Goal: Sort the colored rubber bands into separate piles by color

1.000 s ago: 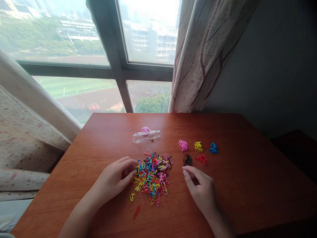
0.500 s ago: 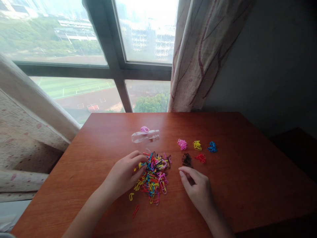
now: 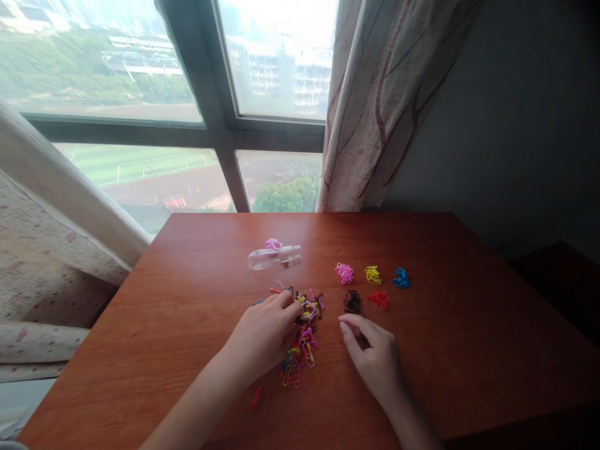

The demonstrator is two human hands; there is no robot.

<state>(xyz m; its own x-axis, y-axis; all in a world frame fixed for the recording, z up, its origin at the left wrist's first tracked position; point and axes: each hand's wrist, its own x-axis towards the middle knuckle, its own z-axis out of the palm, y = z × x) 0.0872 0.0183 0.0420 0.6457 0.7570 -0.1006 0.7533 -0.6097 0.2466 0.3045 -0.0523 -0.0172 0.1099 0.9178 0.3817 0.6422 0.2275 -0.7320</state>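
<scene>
A mixed heap of small coloured rubber bands [image 3: 307, 344] lies on the table. My left hand [image 3: 269, 331] reaches over it from the left and covers much of it. Its fingers curl down into the upper right of the heap; their tips and anything between them are hidden. Right of the heap rests my right hand [image 3: 372, 353], thumb and forefinger tips brought together, with nothing visible between them. Just beyond those tips sits a small pile of black rubber bands [image 3: 352, 302], and beside that one of red rubber bands [image 3: 379, 300].
Farther back are piles of pink [image 3: 344, 273], yellow [image 3: 373, 275] and blue rubber bands [image 3: 402, 278]. A clear bottle-shaped container [image 3: 267, 259] lies behind the heap, with a pink item [image 3: 272, 244] at it. One red band [image 3: 255, 399] lies near the front of the wooden table [image 3: 164, 312].
My left hand has moved right across the heap, from its left edge to its upper right, and now hides more of it. My right hand has stayed in place.
</scene>
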